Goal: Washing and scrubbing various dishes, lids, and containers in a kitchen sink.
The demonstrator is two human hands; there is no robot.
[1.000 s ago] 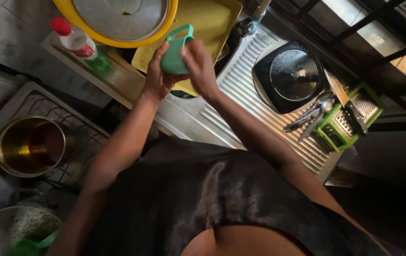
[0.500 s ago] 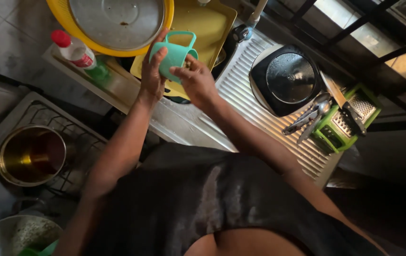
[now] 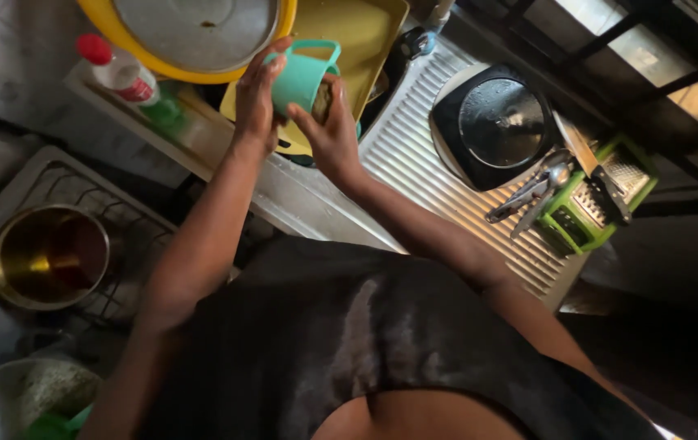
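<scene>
Gripping teal mug (image 3: 300,80) w/ left hand (image 3: 255,94) wrapped round its side, handle up, right hand (image 3: 328,130) pressing sponge (image 3: 322,99) vs mug from below.

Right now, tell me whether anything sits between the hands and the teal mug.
Nothing visible for the left hand: it grips the teal mug directly. A sponge sits between the right hand and the mug's inside.

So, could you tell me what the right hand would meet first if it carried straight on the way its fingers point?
The right hand points up-left into the teal mug held by the left hand. It would meet the mug's opening first, where it already presses a brownish scrubber; depth is hard to judge.
</scene>
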